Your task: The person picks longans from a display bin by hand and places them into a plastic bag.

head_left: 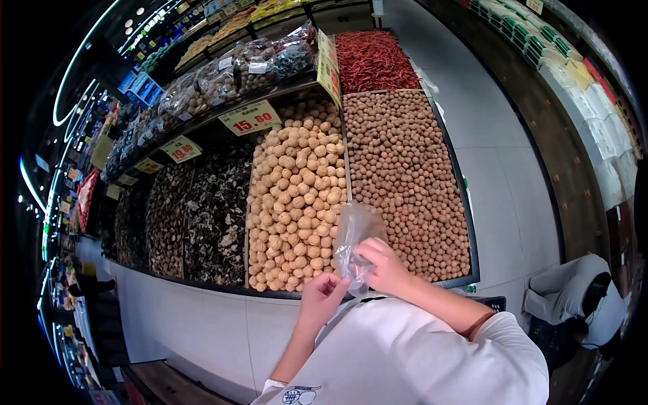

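A clear plastic bag (352, 226) hangs between my hands, over the front edge of the bins. My left hand (322, 297) pinches its lower edge between thumb and fingers. On the other side my right hand (383, 264) is closed on the bag, fingers curled into the film. Whether the bag's mouth is parted I cannot tell. Behind it and to the left lies a bin of pale walnuts (297, 182). To the right is a bin of small round brown dried fruits or nuts (408, 169), partly covered by the bag and my right hand.
Dried red chilies (374, 61) fill the far bin. Dark dried fungus (216, 216) lies left of the walnuts. A price sign (250, 118) reads 15.80. Packaged bags (229, 74) line the upper shelf. At right, a person in light clothing (577, 297) is near the aisle.
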The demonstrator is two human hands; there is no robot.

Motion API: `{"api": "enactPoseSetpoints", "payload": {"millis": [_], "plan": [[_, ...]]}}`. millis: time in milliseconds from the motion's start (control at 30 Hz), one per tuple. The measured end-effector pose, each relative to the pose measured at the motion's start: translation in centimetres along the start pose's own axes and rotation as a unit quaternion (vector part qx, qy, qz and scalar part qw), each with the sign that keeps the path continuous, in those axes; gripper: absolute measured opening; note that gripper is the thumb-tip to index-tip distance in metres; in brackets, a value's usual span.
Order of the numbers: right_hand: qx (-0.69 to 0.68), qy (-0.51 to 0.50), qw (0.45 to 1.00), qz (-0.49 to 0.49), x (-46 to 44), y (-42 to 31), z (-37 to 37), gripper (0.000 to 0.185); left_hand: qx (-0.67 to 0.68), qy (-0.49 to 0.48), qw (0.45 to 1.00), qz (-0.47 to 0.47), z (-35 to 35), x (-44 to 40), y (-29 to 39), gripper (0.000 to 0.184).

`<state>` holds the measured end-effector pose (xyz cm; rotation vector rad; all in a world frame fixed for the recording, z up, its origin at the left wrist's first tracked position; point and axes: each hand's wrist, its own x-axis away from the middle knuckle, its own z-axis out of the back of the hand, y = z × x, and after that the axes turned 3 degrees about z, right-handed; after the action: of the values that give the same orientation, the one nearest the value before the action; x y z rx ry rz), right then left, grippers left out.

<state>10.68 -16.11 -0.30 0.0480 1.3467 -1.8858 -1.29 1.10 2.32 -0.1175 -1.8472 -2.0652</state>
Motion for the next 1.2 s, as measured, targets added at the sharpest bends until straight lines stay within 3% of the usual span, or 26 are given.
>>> {"api": "enactPoseSetpoints", "payload": {"millis": [133,200,333,400,433,533,567,633,667,733,767,800,1000,1133,1200], "plan": [[-0.007,-0.039,0.999,0.006,1.3,-1.0,1.8,0.048,0.109,-0.013,0.994,-0.012,-1.0,0.3,0.0,0.016],[-0.002,-0.074,0.997,0.025,2.2,-1.2,2.8,0.064,0.074,-0.028,0.997,-0.021,-1.3,0.6,0.1,0.016],[0.031,-0.093,0.994,0.047,4.3,-2.7,3.5,0.076,-0.037,-0.11,0.992,-0.05,-1.7,1.6,0.8,0.014],[-0.046,-0.14,0.989,-0.032,4.7,-4.3,4.0,0.079,-0.029,-0.119,0.991,-0.048,-2.1,1.9,0.7,0.013],[-0.012,-0.155,0.987,-0.041,5.2,-4.4,4.1,0.089,-0.012,-0.11,0.993,-0.039,-2.2,2.0,0.3,0.013],[-0.037,-0.125,0.991,-0.028,5.5,-4.8,4.2,0.092,0.037,-0.091,0.995,-0.029,-2.3,1.9,-0.3,0.013],[-0.036,-0.124,0.991,-0.029,5.8,-4.7,3.9,0.092,0.067,-0.079,0.994,-0.026,-2.3,1.9,-0.4,0.013],[-0.191,0.005,0.979,-0.069,6.2,-4.6,3.0,0.073,0.082,-0.077,0.993,-0.03,-2.1,2.0,-0.6,0.013],[-0.19,0.007,0.979,-0.07,6.3,-4.8,2.8,0.073,0.097,-0.074,0.992,-0.035,-2.0,2.1,-0.6,0.014],[-0.063,0.046,0.974,-0.213,5.9,-5.2,2.4,0.045,0.102,-0.07,0.992,-0.039,-1.6,2.3,-0.4,0.014],[-0.033,0.104,0.976,-0.186,5.7,-4.8,2.1,0.019,0.107,-0.062,0.991,-0.044,-1.5,2.3,-0.4,0.015],[-0.034,0.102,0.971,-0.214,5.3,-4.9,2.7,0.016,0.11,-0.066,0.991,-0.044,-1.4,2.2,-0.3,0.015],[-0.055,0.362,0.91,-0.197,5.0,-2.2,7.3,0.012,0.232,-0.014,0.972,-0.025,-0.1,2.0,0.4,0.015],[0.007,0.368,0.9,-0.236,6.5,3.2,10.8,0.022,0.282,-0.024,0.959,-0.006,0.7,1.8,-0.2,0.012],[0.23,0.291,0.888,-0.274,6.8,5.9,11.1,0.038,0.283,-0.034,0.958,-0.01,0.8,1.7,-0.1,0.011]]}}
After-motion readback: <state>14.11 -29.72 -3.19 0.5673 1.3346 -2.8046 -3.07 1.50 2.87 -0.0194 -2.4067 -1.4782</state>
